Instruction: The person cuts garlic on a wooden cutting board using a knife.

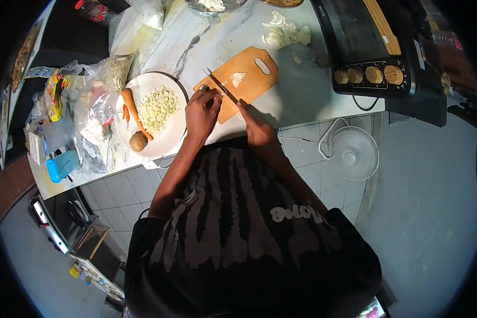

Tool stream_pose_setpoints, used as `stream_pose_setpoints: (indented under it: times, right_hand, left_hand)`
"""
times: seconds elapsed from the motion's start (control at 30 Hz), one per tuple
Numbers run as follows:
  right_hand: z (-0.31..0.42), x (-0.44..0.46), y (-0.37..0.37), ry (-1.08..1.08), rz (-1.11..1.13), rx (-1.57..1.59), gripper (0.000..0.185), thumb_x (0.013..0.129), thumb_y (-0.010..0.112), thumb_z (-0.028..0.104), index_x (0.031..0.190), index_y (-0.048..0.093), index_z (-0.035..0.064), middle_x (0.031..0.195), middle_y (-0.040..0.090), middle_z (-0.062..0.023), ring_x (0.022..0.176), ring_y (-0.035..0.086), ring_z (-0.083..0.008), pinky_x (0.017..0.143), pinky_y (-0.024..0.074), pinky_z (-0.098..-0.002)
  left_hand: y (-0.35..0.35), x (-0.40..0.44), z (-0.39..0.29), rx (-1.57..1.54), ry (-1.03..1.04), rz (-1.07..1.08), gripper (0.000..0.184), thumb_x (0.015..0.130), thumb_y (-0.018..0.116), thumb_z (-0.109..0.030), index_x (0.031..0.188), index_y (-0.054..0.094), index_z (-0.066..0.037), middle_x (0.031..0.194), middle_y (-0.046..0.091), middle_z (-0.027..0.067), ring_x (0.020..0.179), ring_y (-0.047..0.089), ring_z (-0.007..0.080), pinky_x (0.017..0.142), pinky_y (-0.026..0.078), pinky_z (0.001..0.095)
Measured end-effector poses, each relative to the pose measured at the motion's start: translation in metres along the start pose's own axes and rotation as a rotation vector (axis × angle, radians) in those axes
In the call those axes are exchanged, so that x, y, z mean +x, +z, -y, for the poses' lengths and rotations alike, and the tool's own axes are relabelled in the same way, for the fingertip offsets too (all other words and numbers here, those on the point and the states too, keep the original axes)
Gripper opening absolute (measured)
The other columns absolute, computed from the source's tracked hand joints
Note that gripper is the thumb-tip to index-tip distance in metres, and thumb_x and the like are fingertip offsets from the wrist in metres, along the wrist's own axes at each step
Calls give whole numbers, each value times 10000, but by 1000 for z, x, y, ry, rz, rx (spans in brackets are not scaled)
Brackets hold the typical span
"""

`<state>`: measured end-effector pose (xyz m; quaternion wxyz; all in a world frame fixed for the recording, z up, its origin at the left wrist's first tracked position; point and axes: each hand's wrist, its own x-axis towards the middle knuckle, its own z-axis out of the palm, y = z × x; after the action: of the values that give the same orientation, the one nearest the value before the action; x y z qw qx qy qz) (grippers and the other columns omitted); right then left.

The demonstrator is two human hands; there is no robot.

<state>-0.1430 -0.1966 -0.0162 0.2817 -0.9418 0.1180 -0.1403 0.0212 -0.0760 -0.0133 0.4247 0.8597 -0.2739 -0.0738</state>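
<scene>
My right hand (261,132) grips a knife (223,89), its blade slanting up and left across a wooden cutting board (255,74). Close to the blade, on the board's left side, the fingers of my left hand (202,114) are bunched together; what they hold, if anything, is hidden. A pale, whitish piece (238,79) lies on the board beyond the knife. Left of my left hand is a white plate (161,146) bearing chopped pale pieces (158,108), a carrot (134,111), small red chilies (125,113) and a brown potato-like vegetable (138,141).
Pale leafy scraps (286,33) lie beyond the board. A black countertop appliance with wooden knobs (374,73) stands at right. Plastic bags (94,106) and a blue container (62,166) crowd the left side. A fan (352,152) is below the counter's edge.
</scene>
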Motion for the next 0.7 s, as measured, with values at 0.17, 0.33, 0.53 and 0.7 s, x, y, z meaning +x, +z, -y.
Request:
stream_pose_setpoints:
  times: [0.17,0.33,0.53,0.7]
  right_hand:
    - [1,2,-6,-71,-50,111,569,912,531,-37,1474,521,46,872,681,-215,588,583,-326,636,517,-425]
    - [-1,-4,-6,29,16,211,590,917,511,-32,1497,493,68,964,692,-237,638,621,-365,669,523,-466]
    - [-5,-4,-7,24,27,158,615,896,520,-57,1498,496,66,955,663,-261,775,666,-384,728,542,-464]
    - [-7,1,-4,-74,-86,118,615,877,546,-78,1477,522,53,996,655,-227,797,668,-369,741,547,-442]
  left_hand:
    - [1,-2,3,-22,-46,18,139,888,753,-116,991,771,-25,844,671,133,680,666,268,647,520,361]
    - [2,-3,1,-25,-78,16,146,888,765,-127,1005,784,-42,935,734,120,798,732,250,720,555,331]
    - [2,-3,3,3,15,-6,162,899,742,-126,1024,772,-27,902,703,133,764,691,300,699,547,376]
    - [1,-6,3,50,64,-4,161,901,734,-123,1021,768,-21,912,700,140,807,687,326,720,549,403]
